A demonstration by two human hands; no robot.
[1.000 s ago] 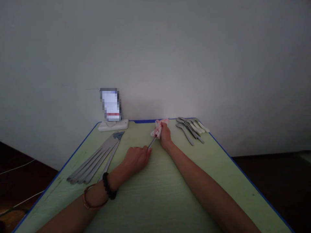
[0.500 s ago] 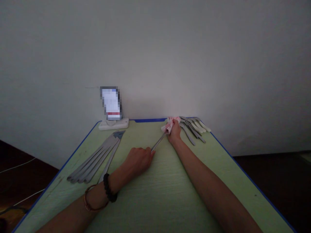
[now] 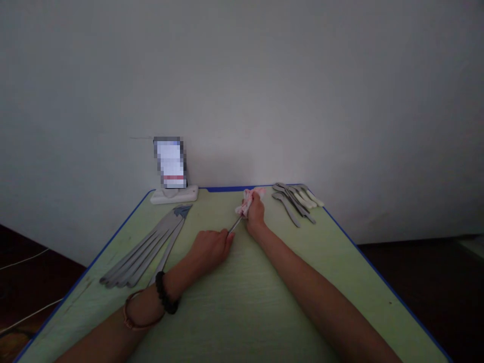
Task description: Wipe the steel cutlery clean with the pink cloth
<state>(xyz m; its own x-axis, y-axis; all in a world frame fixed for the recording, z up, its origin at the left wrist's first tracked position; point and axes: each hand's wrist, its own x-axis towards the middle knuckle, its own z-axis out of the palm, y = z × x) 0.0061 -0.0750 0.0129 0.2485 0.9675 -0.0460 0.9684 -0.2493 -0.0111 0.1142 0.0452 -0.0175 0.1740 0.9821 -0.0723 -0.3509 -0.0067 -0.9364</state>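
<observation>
My left hand is closed around the near end of a thin metal piece of cutlery. Its far end is covered by a pink-and-white cloth, so its kind does not show. My right hand pinches that cloth around the metal, ahead and to the right of my left hand. Beyond my right hand, several spoons lie in a loose group, some with white handles. Left of my left hand, several long flat grey metal utensils lie fanned out, their far ends together.
A phone with a blurred screen stands on a white base at the table's back left. The pale green table has a blue edge and meets a grey wall. White cables run at the far left.
My right hand has slid the cloth down along the metal, toward my left hand and away from the spoons. Less bare metal shows between the hands. The view has shifted slightly.
</observation>
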